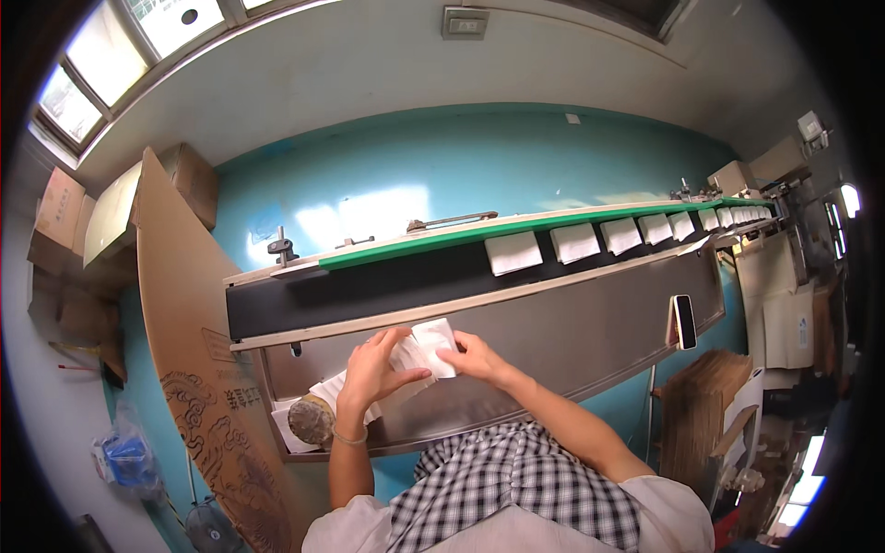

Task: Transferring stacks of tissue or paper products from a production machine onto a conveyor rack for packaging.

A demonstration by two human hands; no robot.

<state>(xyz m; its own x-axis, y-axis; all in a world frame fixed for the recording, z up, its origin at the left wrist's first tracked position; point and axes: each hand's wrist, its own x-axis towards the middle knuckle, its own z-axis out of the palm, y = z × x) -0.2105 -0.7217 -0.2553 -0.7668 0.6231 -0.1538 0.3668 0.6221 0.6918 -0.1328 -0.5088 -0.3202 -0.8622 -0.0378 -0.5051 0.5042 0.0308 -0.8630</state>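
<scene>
My right hand (475, 358) pinches a white folded sheet (433, 343), paper or thin cloth, at its right edge. Curved around the pleated row of white folded sheets (403, 361) just left of it is my left hand (371, 370), thumb on the near side and fingers on the far side. The row runs back under my left wrist toward a round, brownish-grey, lidded-looking object (312, 419) at the bench's left end. Beyond my hands, more white folded sheets (513, 252) lie spaced along a black conveyor belt (387, 292).
A metal bench top (553, 327) fronts the belt, which has a green edge strip (406, 253). A phone (683, 323) stands at the bench's right. A tall cardboard sheet (189, 323) rises on the left. Stacked cardboard (701, 405) stands at the lower right.
</scene>
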